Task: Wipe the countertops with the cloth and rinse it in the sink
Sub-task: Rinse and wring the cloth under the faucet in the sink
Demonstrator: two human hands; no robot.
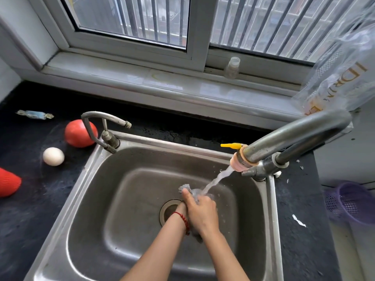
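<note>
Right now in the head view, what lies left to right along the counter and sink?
Red cup → egg → tomato → small tap → hands with cloth → running faucet → purple basket.

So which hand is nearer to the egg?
Left. The left hand is over the drain, on the egg's side; the right hand lies just beyond it.

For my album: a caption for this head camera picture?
Both hands rinse the cloth under the tap.
</note>
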